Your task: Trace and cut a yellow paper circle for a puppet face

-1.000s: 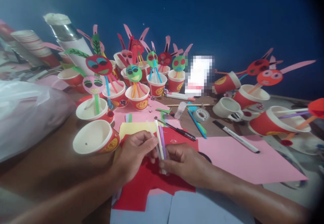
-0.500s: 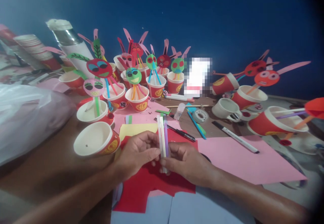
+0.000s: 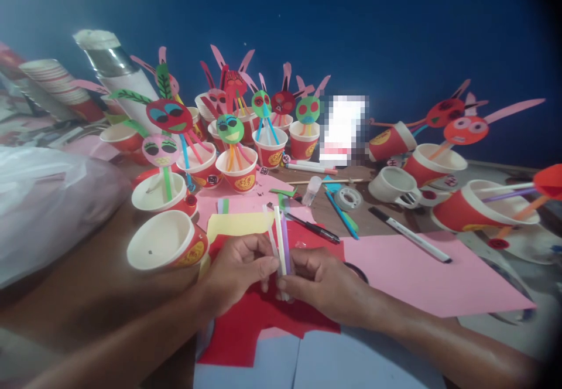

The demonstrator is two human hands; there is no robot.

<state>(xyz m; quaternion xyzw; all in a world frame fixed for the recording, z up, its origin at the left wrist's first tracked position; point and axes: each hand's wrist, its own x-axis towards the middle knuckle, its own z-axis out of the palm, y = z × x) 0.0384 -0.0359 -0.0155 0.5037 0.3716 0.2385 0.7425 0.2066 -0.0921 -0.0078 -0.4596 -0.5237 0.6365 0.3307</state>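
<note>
My left hand (image 3: 250, 266) pinches a thin pale strip (image 3: 271, 231) that leans to the left. Beside it, my right hand (image 3: 314, 277) grips a narrow upright bundle, with a cream strip (image 3: 281, 242) and a purple strip (image 3: 287, 245) showing. The fingertips of both hands nearly meet at the bundle, above red paper (image 3: 237, 330). Yellow paper (image 3: 237, 224) lies just behind my left hand, and a black pen (image 3: 322, 232) rests behind my right hand.
Red-and-white cups (image 3: 167, 241) with paper faces on straws stand along the back and right. Pink paper (image 3: 421, 277), a marker (image 3: 413, 236), a tape roll (image 3: 348, 198), a mug (image 3: 393, 186) and a plastic bag (image 3: 57, 207) surround the work area. A flask (image 3: 116, 70) stands back left.
The pale strip in my left hand has tilted left, away from the bundle in my right hand. The camera view has shifted slightly.
</note>
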